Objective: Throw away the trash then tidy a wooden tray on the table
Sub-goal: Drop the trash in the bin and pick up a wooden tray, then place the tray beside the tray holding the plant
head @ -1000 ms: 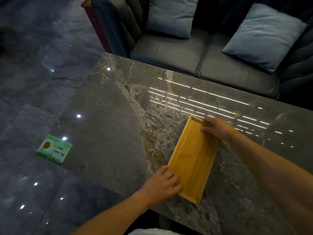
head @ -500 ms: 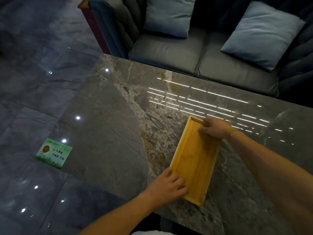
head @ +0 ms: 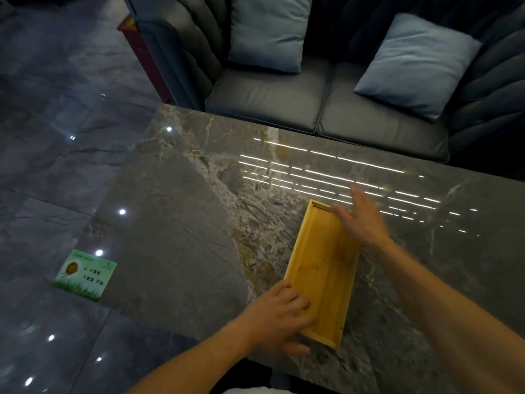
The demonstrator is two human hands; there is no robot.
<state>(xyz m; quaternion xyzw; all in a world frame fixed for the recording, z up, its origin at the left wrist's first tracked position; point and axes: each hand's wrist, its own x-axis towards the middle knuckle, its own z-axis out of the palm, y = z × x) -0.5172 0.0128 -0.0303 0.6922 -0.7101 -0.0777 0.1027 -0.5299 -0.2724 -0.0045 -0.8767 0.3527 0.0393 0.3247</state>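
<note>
Bamboo-yellow wood marks the tray (head: 322, 273), a long shallow rectangle lying flat on the grey veined marble table (head: 176, 223), its long axis running diagonally from the near edge of the table toward the sofa (head: 326, 109). The left hand (head: 279, 317) grasps the tray's near-left corner: the fingers (head: 298, 304) curl over the rim into the tray's floor, and the thumb lies below the near short edge on the tabletop. The right hand (head: 362, 220) is released, palm down with fingers spread; it appears motion-blurred over the far-right corner, and whether it touches the rim cannot be told. Between the two hands the inside of the tray is bare wood with a faint darker mark near its middle. Beyond the right hand, thin bright lines of reflected light cross the marble. Well to the left of the left hand, at the far-left corner of the table's near side, lies a green and white card (head: 85, 275) with an orange emblem and printed characters. Past the table's far edge stands the dark sofa with two pale blue cushions (head: 417, 61). The dark tiled floor (head: 56, 123) to the left carries small reflected points of light.
</note>
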